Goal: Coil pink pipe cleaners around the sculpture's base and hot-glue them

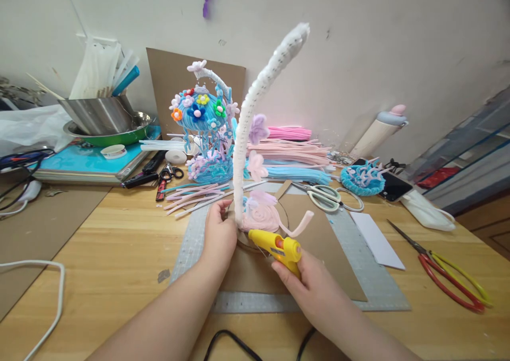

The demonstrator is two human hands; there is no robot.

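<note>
My right hand (314,281) is wrapped round a yellow hot glue gun (277,244), its nozzle pointing left at the front edge of a flat pink pipe-cleaner coil (261,218). The coil lies on a round cardboard base (249,242). My left hand (221,233) is closed at the left edge of this base, beside the foot of a tall white curved stem (249,111); its fingertips are partly hidden. Purple and pink flowers (258,164) show beside the stem. A loose pink end (298,225) of the coil curls up to the right.
Under the work are a brown cardboard sheet (334,265) and a grey cutting mat (392,294). Scissors (324,196) and red-yellow shears (446,276) lie at right. A finished blue flowered piece (199,117), pipe-cleaner bundles (295,172) and a metal bowl (99,117) stand behind.
</note>
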